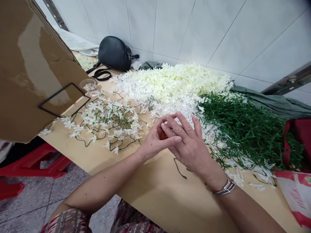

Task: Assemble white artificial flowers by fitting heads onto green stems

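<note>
My left hand (152,142) and my right hand (191,145) meet above the middle of the tan tabletop (150,191). The left fingers curl into a pinch against the thumb, and what they hold is hidden. The right fingers are stretched out and lie over the left fingertips; a metal bracelet (224,188) circles that wrist. A thin green stem (179,169) lies on the table just under the right palm. Just beyond the hands lie loose white petals (170,106).
A big heap of cream artificial flowers (179,81) lies at the back, bare green stems (243,129) to the right, and finished flower sprigs (107,123) to the left. Also here: a cardboard sheet (31,71), a clear cup (89,86), a black bag (114,53), and a red-and-white bag (296,194).
</note>
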